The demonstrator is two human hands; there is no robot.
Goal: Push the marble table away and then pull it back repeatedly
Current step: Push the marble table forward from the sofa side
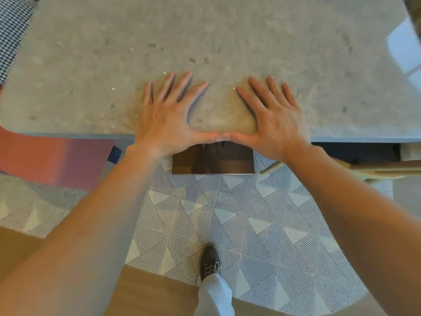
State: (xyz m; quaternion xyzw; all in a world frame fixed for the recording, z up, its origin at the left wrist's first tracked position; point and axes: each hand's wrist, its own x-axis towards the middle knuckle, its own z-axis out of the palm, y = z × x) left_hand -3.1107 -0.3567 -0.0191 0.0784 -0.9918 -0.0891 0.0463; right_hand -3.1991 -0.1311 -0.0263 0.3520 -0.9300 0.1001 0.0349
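Note:
The marble table (pixel 227 37) has a pale grey-beige speckled top that fills the upper half of the head view. Its near edge runs across the frame at about mid-height. My left hand (pixel 166 112) lies flat on the top near that edge, fingers spread. My right hand (pixel 271 117) lies flat beside it, also spread. The two thumbs run along the table's near edge and their tips touch each other. Neither hand holds anything. A shiny dark metal base (pixel 213 160) of the table shows just under the edge between my wrists.
A rug (pixel 239 213) with a striped triangle pattern covers the floor below. My shoe (pixel 209 261) and light trouser leg stand on it. A reddish-pink seat (pixel 52 158) sits at the left, a wooden chair (pixel 387 167) at the right, houndstooth fabric (pixel 11 35) at the far left.

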